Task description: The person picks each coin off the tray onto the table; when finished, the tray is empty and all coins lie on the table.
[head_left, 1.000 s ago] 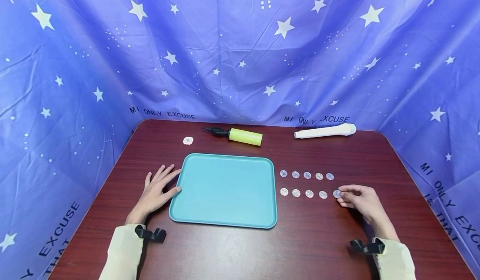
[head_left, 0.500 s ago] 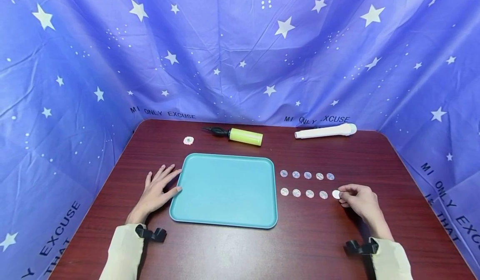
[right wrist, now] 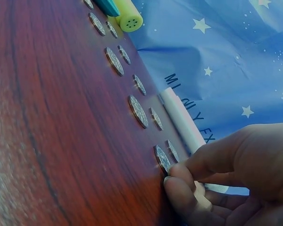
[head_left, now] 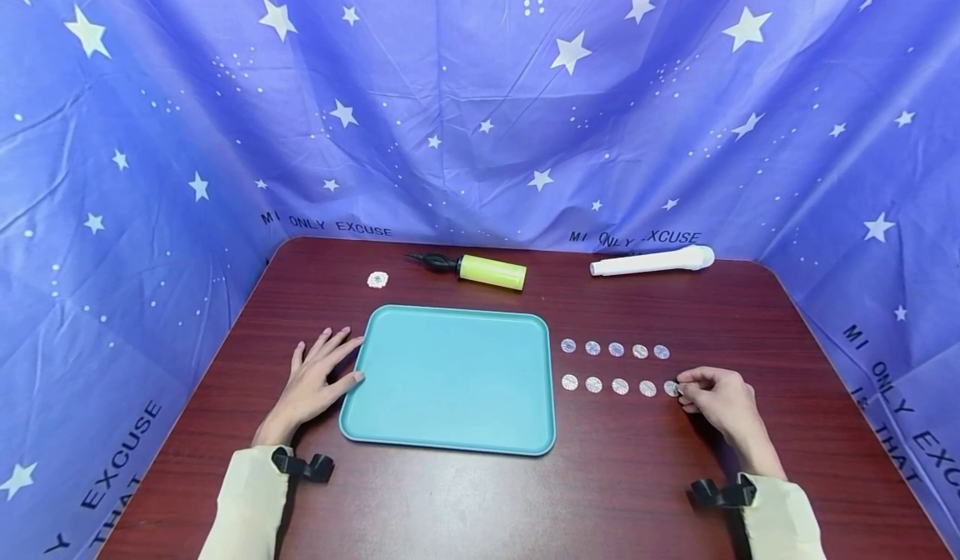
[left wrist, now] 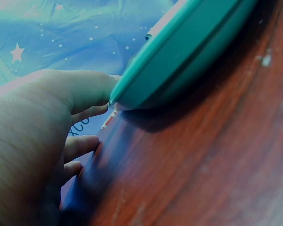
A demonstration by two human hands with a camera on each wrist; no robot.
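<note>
My right hand (head_left: 723, 402) pinches a round silver coin (head_left: 671, 388) between thumb and forefinger at the right end of the nearer row. The right wrist view shows that coin (right wrist: 161, 158) tilted or flat on the table; I cannot tell which. Several more coins (head_left: 619, 387) continue this row leftward, and a second row of several coins (head_left: 616, 349) lies behind it. My left hand (head_left: 311, 385) lies spread at the left edge of a turquoise tray (head_left: 457, 381). Thumb and forefinger touch the tray's rim; in the left wrist view the tray wall (left wrist: 179, 61) meets the fingers.
Along the back of the reddish-brown table (head_left: 450, 510) lie a small white scalloped piece (head_left: 377, 280), a yellow-green hand pump (head_left: 492, 272) with a black nozzle, and a white wand-shaped thing (head_left: 648, 262). A blue star-print curtain (head_left: 480, 85) surrounds the table's back and sides.
The coin in my right fingers has shifted slightly left and its glare came and went, as if it was tilted. My left hand and the tray stay put.
</note>
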